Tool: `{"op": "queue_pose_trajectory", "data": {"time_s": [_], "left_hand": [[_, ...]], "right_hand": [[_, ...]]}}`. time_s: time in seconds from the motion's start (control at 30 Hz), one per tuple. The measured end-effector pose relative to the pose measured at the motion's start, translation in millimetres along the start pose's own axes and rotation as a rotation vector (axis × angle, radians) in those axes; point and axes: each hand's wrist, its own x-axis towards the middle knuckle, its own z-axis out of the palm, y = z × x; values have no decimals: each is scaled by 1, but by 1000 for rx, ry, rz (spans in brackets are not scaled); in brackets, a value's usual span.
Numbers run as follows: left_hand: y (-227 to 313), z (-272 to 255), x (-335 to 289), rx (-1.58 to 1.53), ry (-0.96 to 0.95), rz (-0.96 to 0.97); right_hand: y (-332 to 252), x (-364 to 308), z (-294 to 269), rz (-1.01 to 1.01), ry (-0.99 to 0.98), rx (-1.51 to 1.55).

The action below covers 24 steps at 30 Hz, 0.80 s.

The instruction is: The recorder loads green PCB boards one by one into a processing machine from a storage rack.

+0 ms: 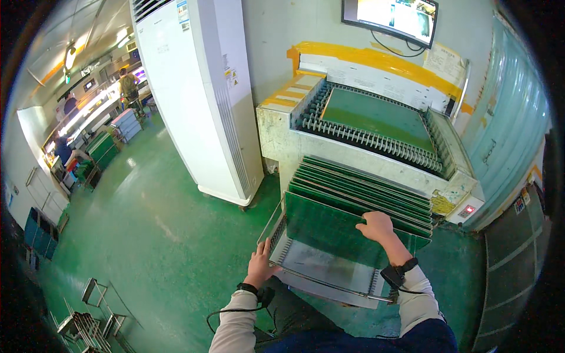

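My right hand is closed on the top edge of the front green board, a thin flat sheet that looks like a circuit board panel. This board leans in a wire-sided metal rack, with several more green boards standing in a row behind it. At the rack's near left corner, my left hand is closed around the metal frame. Beyond the rack, another green board lies flat on the rollers of a pale conveyor machine.
A tall white air conditioner stands left of the machine. A monitor hangs above it. Translucent strip curtains and a dark panel flank the right side. Metal racks stand lower left. People sit far left at lit benches.
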Motion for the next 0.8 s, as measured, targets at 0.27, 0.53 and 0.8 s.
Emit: {"op": "queue_pose_trajectory", "data": {"time_s": [0.27, 0.53, 0.8], "left_hand": [[1, -1, 1, 7, -6, 5], [5, -4, -1, 19, -25, -22], [-1, 2, 0, 20, 7, 15]], "right_hand": [[-4, -1, -3, 32, -28, -18], [-4, -2, -2, 29, -17, -5], [-1, -3, -1, 22, 3, 17]]}}
